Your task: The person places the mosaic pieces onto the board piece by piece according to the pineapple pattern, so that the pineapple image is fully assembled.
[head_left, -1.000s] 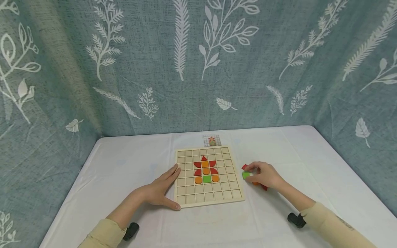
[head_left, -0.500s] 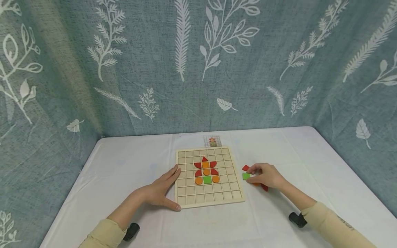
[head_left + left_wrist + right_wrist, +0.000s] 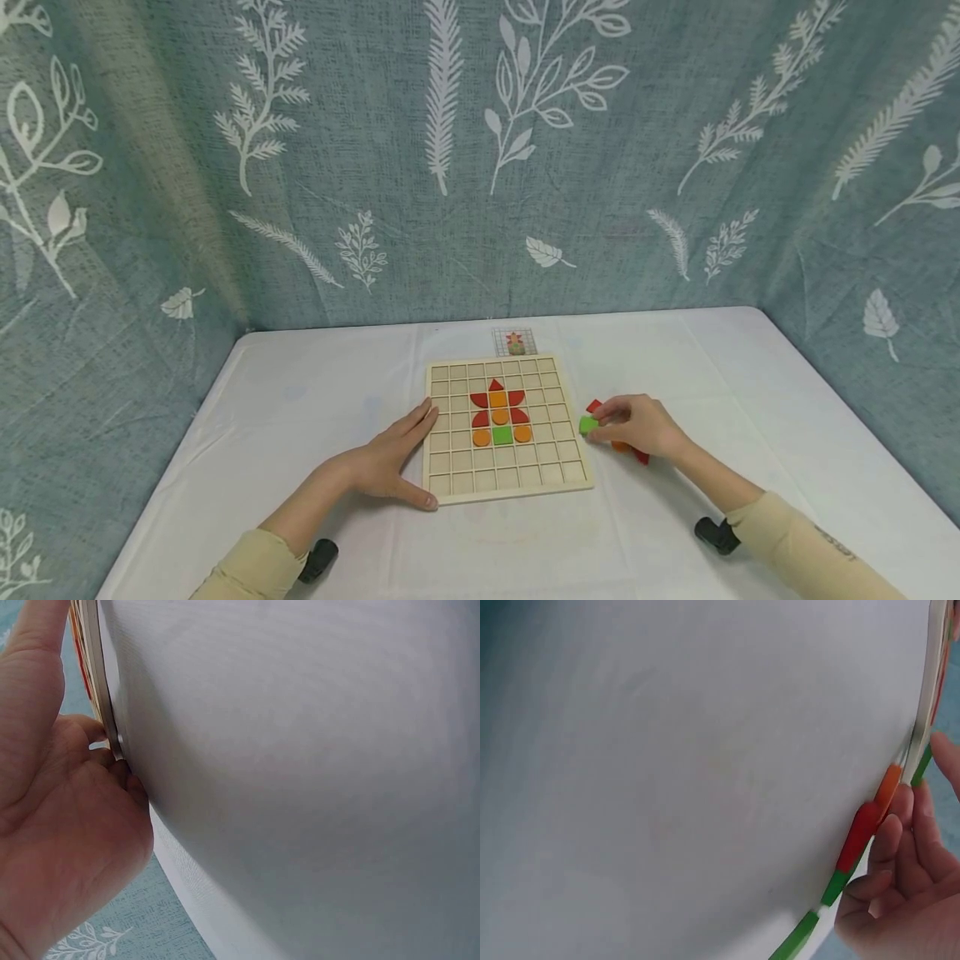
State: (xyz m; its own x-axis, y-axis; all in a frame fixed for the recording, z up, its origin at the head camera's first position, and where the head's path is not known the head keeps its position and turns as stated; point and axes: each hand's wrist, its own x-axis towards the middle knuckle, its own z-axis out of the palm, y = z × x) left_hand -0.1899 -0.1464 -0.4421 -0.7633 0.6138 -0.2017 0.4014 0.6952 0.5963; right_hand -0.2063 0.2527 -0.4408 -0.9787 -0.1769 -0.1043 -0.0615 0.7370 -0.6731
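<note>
Beige cloth sleeve (image 3: 251, 562) at the left leads to the left hand (image 3: 382, 461), spread wide, its thumb touching the near left corner of a square pale wooden grid board (image 3: 507, 477) and its fingertips the left edge. Mid-board, flat red, orange and green shapes form a figure: a green square (image 3: 502, 435) lies between two orange discs (image 3: 482, 437). Beyond the far edge lies a small printed grid card (image 3: 515, 342). Just beside the right edge, the right hand (image 3: 641, 425) pinches a green square-looking piece (image 3: 587, 425) between thumb and finger; near it lie loose red pieces (image 3: 641, 457) and an orange piece (image 3: 620, 447).
</note>
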